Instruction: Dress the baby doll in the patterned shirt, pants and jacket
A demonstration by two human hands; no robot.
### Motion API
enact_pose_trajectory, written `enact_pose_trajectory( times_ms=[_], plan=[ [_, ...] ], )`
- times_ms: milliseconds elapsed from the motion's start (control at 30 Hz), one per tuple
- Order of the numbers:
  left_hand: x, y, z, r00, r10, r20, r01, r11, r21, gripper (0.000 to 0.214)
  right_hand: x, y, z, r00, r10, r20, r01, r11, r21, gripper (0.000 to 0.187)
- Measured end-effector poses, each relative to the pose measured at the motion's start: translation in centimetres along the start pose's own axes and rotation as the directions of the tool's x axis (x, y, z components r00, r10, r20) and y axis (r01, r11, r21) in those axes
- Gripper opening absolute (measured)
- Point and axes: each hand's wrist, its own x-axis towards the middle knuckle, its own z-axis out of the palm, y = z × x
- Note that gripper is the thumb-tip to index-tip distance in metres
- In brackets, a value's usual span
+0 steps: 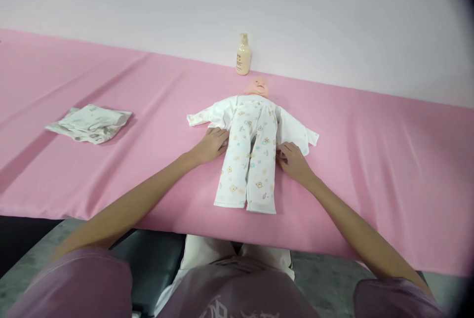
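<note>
A baby doll lies on its back, its head [259, 86] at the far side, dressed in a white long-sleeved baby shirt [292, 130] with both sleeves spread. Over its front lie white printed baby pants [237, 170], legs toward me and slightly apart. My left hand [212, 146] is closed at the pants' left edge, by the shirt's hem, fingertips partly hidden. At the right edge, my right hand [294, 162] is curled with its fingers pinched together beside the shirt's lower part. What exactly either hand grips is hidden by fabric and fingers.
A cream pump bottle [243, 56] stands behind the doll's head, near the white wall [333, 21]. Folded white printed cloth [91, 123] lies to the left. A creased pink sheet [370, 160] covers the table; its front edge is just before me.
</note>
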Motion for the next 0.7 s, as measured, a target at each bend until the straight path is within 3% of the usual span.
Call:
enact_pose_trajectory(
  times_ms=[167, 300, 367, 400, 500, 567, 600, 700],
  plan=[
    [-1.9, 0.1, -0.9, 0.994, 0.106, 0.001, -0.106, 0.994, -0.037, 0.028, -1.3, 0.7, -1.7, 0.982, -0.174, 0.078, 0.175, 0.984, -0.013, 0.028],
    [-3.8, 0.6, -1.3, 0.997, 0.059, -0.042, -0.063, 0.995, -0.08, 0.031, -3.2, 0.8, -2.6, 0.98, -0.195, 0.044, 0.195, 0.981, 0.005, 0.03],
    [-4.6, 0.5, -1.3, 0.987, -0.065, -0.147, 0.056, 0.996, -0.065, 0.033, -4.3, 1.4, -2.7, 0.993, -0.096, -0.061, 0.096, 0.995, -0.001, 0.031],
    [-4.9, 0.4, -1.4, 0.962, -0.162, -0.22, 0.152, 0.986, -0.06, 0.035, -4.7, 2.0, -2.8, 0.99, -0.019, -0.139, 0.017, 1.0, -0.016, 0.035],
    [-4.7, -0.6, -1.9, 0.807, -0.489, -0.33, 0.486, 0.868, -0.098, 0.048, -5.4, 4.2, -3.1, 0.917, 0.225, -0.328, -0.257, 0.965, -0.055, 0.055],
    [-3.7, -1.3, -2.4, 0.724, -0.635, -0.27, 0.624, 0.77, -0.134, 0.049, -4.9, 5.3, -3.2, 0.868, 0.372, -0.329, -0.403, 0.915, -0.026, 0.059],
    [-2.9, -1.6, -2.6, 0.703, -0.675, -0.224, 0.659, 0.737, -0.151, 0.046, -4.4, 5.6, -3.3, 0.845, 0.447, -0.294, -0.466, 0.885, 0.008, 0.056],
    [-0.7, -2.1, -3.1, 0.686, -0.717, -0.125, 0.694, 0.696, -0.182, 0.033, -2.2, 5.4, -4.0, 0.769, 0.625, -0.136, -0.615, 0.781, 0.111, 0.043]
  ],
)
